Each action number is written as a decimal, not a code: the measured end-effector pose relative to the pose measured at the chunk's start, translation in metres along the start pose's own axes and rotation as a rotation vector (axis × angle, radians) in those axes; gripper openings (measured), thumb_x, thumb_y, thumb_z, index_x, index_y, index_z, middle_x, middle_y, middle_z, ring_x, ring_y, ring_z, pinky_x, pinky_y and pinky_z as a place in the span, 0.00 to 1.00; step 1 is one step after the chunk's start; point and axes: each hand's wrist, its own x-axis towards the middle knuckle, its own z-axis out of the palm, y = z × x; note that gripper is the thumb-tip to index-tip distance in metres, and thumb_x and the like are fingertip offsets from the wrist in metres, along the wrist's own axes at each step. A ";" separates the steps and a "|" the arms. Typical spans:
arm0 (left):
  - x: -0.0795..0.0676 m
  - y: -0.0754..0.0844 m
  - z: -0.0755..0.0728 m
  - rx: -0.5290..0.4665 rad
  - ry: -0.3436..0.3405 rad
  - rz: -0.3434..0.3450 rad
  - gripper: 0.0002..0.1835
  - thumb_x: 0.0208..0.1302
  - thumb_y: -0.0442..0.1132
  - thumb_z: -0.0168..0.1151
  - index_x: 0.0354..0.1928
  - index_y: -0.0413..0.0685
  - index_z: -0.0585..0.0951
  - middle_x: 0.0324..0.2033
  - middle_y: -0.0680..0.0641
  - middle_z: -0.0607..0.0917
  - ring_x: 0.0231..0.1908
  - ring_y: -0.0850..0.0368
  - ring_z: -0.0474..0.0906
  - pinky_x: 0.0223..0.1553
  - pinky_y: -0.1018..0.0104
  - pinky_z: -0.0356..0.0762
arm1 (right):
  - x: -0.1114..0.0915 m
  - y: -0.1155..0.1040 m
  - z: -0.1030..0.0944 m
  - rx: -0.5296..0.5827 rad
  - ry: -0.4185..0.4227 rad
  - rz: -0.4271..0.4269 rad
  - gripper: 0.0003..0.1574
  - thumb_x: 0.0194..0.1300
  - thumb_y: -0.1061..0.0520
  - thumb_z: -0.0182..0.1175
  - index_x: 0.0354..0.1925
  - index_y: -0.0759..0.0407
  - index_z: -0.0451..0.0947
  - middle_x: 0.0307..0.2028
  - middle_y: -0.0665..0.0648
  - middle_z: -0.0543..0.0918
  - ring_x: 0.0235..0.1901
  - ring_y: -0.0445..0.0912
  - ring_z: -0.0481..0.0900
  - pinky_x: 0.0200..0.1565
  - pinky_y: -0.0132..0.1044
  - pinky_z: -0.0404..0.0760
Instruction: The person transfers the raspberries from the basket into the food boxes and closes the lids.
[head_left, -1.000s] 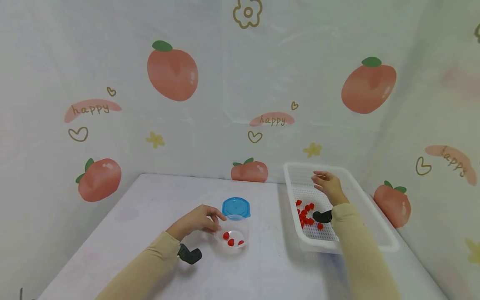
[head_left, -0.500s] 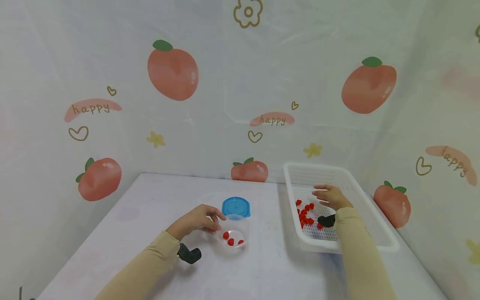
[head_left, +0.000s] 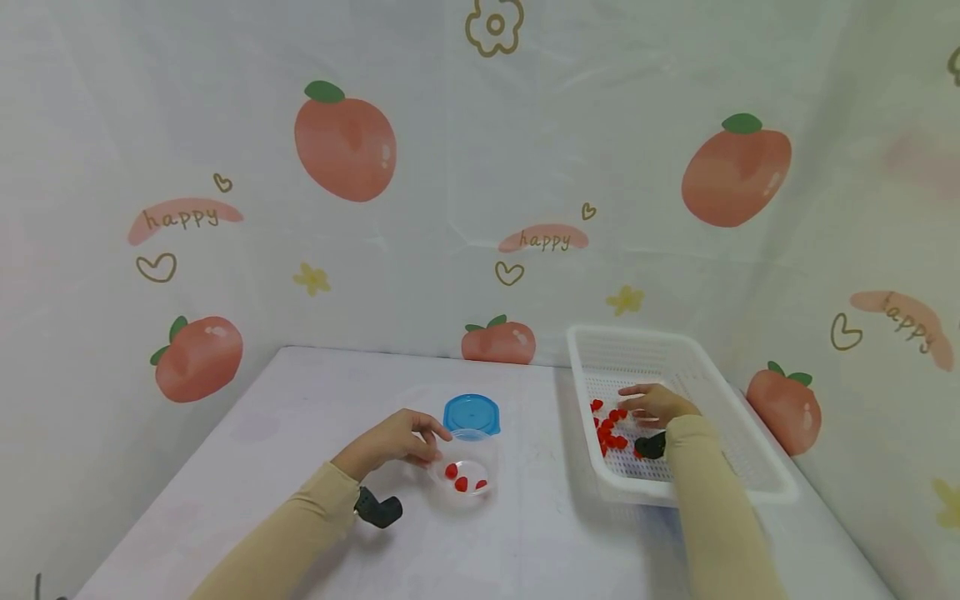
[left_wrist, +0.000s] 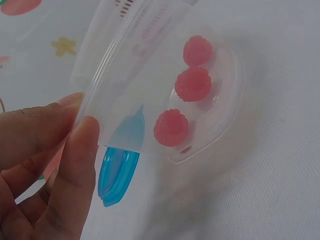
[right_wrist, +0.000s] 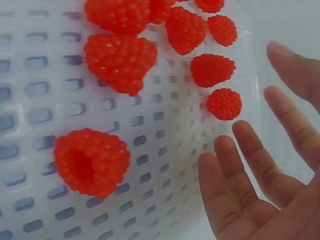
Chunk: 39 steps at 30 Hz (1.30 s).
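My left hand pinches the rim of a clear plastic tub between thumb and fingers. Inside the tub lie 3 raspberries, seen through its wall in the left wrist view. My right hand is down inside a white perforated basket, fingers spread and nothing between them. Several red raspberries lie on the basket's floor beside that hand. One raspberry is close to the fingertips in the right wrist view. Another raspberry lies apart, its hollow end showing.
A blue lid lies on the white table just behind the tub. The basket's raised walls surround the right hand. A printed cloth hangs behind the table and along its right side.
My right hand has come down lower into the basket, toward the raspberries. The left hand and the tub have stayed in place.
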 end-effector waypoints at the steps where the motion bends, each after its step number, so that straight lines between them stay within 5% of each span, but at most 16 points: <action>1: 0.000 0.000 0.000 0.001 0.000 0.001 0.15 0.55 0.32 0.71 0.45 0.42 0.84 0.29 0.46 0.78 0.24 0.57 0.79 0.34 0.66 0.84 | 0.000 0.000 0.001 -0.008 -0.003 0.006 0.36 0.65 0.57 0.61 0.66 0.70 0.63 0.50 0.59 0.78 0.53 0.56 0.73 0.54 0.45 0.78; 15: 0.000 0.001 0.001 0.019 0.008 -0.009 0.15 0.55 0.32 0.70 0.46 0.42 0.84 0.29 0.46 0.78 0.25 0.56 0.78 0.34 0.66 0.84 | 0.001 -0.002 0.005 -0.124 0.020 0.037 0.30 0.60 0.63 0.63 0.60 0.71 0.70 0.38 0.53 0.83 0.38 0.45 0.76 0.41 0.35 0.82; 25: 0.000 0.001 0.001 0.019 0.003 -0.005 0.15 0.55 0.32 0.70 0.46 0.41 0.83 0.29 0.46 0.78 0.25 0.56 0.79 0.34 0.66 0.84 | -0.003 -0.004 0.011 -0.225 0.070 0.067 0.17 0.59 0.63 0.64 0.48 0.66 0.80 0.41 0.59 0.82 0.38 0.48 0.75 0.39 0.34 0.80; 39: 0.000 0.000 0.000 0.009 0.002 0.000 0.14 0.54 0.32 0.71 0.45 0.43 0.84 0.29 0.46 0.78 0.25 0.56 0.78 0.33 0.66 0.84 | -0.004 -0.006 0.014 -0.268 0.111 0.087 0.04 0.60 0.63 0.65 0.35 0.64 0.83 0.31 0.55 0.84 0.32 0.46 0.75 0.32 0.30 0.76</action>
